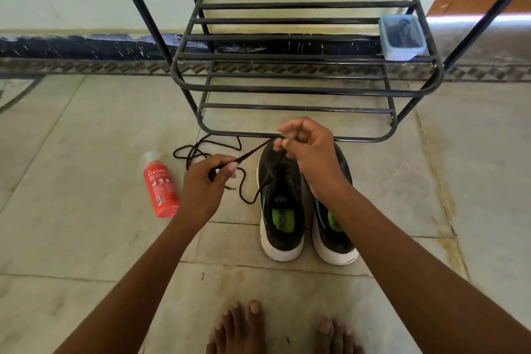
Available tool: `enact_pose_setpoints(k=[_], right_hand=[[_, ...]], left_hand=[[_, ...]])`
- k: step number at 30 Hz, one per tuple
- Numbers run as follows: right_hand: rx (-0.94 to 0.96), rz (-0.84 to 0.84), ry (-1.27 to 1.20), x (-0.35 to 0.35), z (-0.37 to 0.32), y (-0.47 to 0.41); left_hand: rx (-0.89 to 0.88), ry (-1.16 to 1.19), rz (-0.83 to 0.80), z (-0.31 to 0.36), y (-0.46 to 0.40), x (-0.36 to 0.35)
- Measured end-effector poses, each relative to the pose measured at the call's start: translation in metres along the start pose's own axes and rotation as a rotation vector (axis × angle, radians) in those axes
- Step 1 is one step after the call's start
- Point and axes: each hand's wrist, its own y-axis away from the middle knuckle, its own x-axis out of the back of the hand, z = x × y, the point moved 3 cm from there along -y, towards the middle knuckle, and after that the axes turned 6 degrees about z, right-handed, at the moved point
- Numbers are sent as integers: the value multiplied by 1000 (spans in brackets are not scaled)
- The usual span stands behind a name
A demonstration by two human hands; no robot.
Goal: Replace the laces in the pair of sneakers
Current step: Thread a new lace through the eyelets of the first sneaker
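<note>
Two hands pinch one black lace (pixel 253 152) | left hand (pixel 205 181), right hand (pixel 306 149) | over left sneaker (pixel 280 204)

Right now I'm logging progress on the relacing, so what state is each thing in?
Left hand: pinching the lace.
Right hand: pinching the lace, above the shoe toes.
Lace: taut between the hands, the rest runs into the left shoe.
Left shoe: upright on the floor, partly laced.
Right shoe: upright beside it, lacing hidden by the arm.
Loose lace: tangled on the floor.
Bottle: lying on its side.
Box: on the rack, lid on.
</note>
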Motion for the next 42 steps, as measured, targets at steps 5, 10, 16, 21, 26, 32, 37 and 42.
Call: enact_pose_setpoints(k=[5,10,16,21,26,32,37,42], right_hand=[[5,-7,59,8,8,-5],[106,-35,346,6,23,-4],[112,32,450,13,24,-4],[96,52,317,17,15,-12],[59,55,192,15,9,-20],[88,86,154,16,3,-28],[144,127,198,17,8,-30],[197,161,380,24,14,-29]], left_hand=[[139,144,40,-15,18,1],[408,434,239,-12,20,6],[688,696,291,-26,10,6],[516,159,164,-38,20,-1],[326,51,-66,-36,31,-11],[215,-299,-46,-45,29,-13],[254,-405,-142,-44,29,-17],[462,-213,-215,-40,32,-20]])
